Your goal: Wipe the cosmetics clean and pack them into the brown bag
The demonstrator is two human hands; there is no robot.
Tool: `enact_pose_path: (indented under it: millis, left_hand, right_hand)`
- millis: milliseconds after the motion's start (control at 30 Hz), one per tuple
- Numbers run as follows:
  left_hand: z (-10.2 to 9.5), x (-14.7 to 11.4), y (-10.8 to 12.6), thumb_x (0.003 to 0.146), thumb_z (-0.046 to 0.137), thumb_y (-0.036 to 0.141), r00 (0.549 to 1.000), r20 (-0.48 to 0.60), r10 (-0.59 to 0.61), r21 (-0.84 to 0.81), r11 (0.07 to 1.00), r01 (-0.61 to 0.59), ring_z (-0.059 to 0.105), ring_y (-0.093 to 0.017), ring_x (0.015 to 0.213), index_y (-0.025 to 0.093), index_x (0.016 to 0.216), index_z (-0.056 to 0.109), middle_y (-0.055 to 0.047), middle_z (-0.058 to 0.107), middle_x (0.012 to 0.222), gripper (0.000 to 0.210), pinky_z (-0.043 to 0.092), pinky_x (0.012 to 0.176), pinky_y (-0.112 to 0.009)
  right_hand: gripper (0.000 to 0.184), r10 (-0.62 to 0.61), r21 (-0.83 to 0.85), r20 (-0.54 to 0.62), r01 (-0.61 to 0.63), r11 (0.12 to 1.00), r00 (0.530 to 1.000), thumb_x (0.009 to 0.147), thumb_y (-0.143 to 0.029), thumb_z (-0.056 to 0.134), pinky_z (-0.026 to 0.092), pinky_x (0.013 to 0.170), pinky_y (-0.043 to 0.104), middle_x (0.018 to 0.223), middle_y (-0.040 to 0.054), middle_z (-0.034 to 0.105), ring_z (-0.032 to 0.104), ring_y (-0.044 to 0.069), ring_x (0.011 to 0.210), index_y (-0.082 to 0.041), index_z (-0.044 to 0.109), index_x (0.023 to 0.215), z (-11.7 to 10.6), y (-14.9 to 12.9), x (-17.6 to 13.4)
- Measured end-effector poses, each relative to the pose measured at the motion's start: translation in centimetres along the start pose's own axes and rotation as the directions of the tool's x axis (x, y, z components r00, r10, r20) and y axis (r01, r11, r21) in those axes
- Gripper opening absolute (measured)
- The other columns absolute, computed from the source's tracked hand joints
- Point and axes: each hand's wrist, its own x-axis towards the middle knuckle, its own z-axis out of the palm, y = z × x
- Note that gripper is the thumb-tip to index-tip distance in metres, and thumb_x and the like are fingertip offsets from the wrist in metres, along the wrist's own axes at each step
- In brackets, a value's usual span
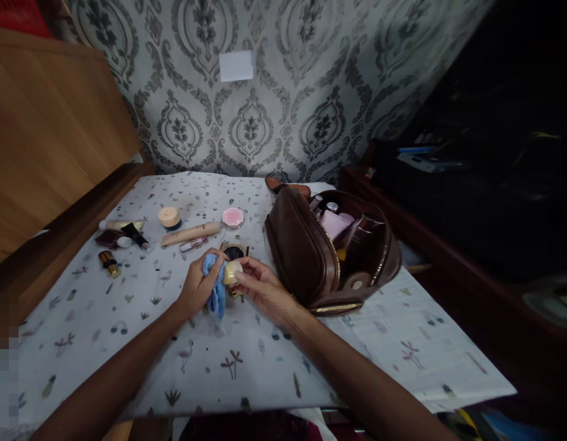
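My left hand (201, 282) is closed around a crumpled blue cloth (215, 297), which hangs below the fingers. Pinched in my right hand (262, 288) is a small rounded cream-yellow jar (232, 272), with the cloth against its left side. Both hands meet just above the table. Behind and below them lies a black and gold compact (234, 250), partly covered by the hands. To the right of my right hand stands an open brown cosmetic bag (302, 251) with several bottles and tubes inside.
On the patterned tablecloth (247, 367) lie a beige-lidded jar (169, 217), a long beige tube (190, 234), a lip gloss tube (193, 244) and a pink compact (232, 217). Several small tubes (135, 235) and a gold-black bottle (109, 263) are at the left. A wooden panel (54, 122) borders that side.
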Motion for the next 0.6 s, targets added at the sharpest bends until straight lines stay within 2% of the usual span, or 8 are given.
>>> enact_pose_path:
  millis: [67,167,267,433,533,600]
  left_hand:
    - [-0.03,-0.03,-0.11,0.097,0.044,0.05,1.0,0.021,0.018,-0.023,1.0,-0.018,0.053,-0.014,0.064,0.02,0.1,0.064,0.001,0.061,0.074,0.037,0.044,0.064,-0.026]
    - [-0.08,-0.12,-0.08,0.092,0.055,0.048,0.987,0.096,0.128,-0.011,0.992,-0.127,0.057,-0.015,0.073,0.02,0.114,0.062,-0.002,0.066,0.09,0.037,0.046,0.07,-0.028]
    - [-0.03,-0.21,0.09,0.087,0.062,0.042,0.976,0.113,0.184,0.038,0.981,-0.189,0.061,-0.018,0.084,0.019,0.116,0.06,-0.005,0.066,0.102,0.037,0.048,0.077,-0.029]
    - [-0.03,-0.37,0.13,0.092,0.055,0.043,0.982,0.126,0.139,0.102,0.983,-0.153,0.056,-0.014,0.067,0.019,0.11,0.057,0.0,0.064,0.083,0.03,0.046,0.068,-0.027]
    - [-0.08,-0.39,0.14,0.094,0.052,0.045,0.986,0.126,0.113,0.098,0.987,-0.126,0.057,-0.014,0.067,0.02,0.107,0.056,0.001,0.063,0.082,0.029,0.047,0.068,-0.027]
    - [-0.07,-0.36,0.17,0.094,0.052,0.046,0.986,0.128,0.108,0.095,0.988,-0.121,0.058,-0.014,0.069,0.02,0.107,0.056,0.0,0.064,0.084,0.03,0.048,0.069,-0.027]
  right_hand:
    - [0.041,-0.013,0.01,-0.015,0.013,1.0,1.0,0.062,-0.034,0.092,0.053,0.069,0.021,0.086,-0.0022,0.068,0.063,0.01,0.072,-0.021,0.067,0.092,0.17,-0.18,-0.06]
    - [0.038,-0.029,0.033,-0.04,0.03,0.999,0.999,0.064,-0.033,0.091,0.054,0.072,0.022,0.088,-0.0023,0.067,0.063,0.009,0.073,-0.021,0.066,0.09,0.32,-0.5,-0.15]
    - [0.039,-0.031,0.028,-0.049,0.032,0.999,0.998,0.063,-0.035,0.09,0.053,0.069,0.021,0.087,-0.0027,0.066,0.062,0.01,0.074,-0.021,0.065,0.089,0.25,-0.64,-0.17]
    - [0.043,-0.086,-0.06,-0.067,0.082,0.995,0.994,0.059,-0.037,0.092,0.051,0.063,0.02,0.083,-0.0032,0.064,0.059,0.01,0.071,-0.022,0.064,0.087,0.18,-0.52,-0.1]
    - [0.046,-0.17,-0.115,-0.078,0.161,0.98,0.982,0.054,-0.033,0.095,0.051,0.067,0.02,0.085,-0.0027,0.065,0.06,0.011,0.077,-0.021,0.065,0.087,0.23,-0.44,-0.03]
    - [0.046,-0.182,-0.113,-0.074,0.173,0.978,0.98,0.054,-0.032,0.095,0.051,0.068,0.02,0.084,-0.0029,0.066,0.06,0.011,0.078,-0.021,0.065,0.087,0.21,-0.4,-0.01]
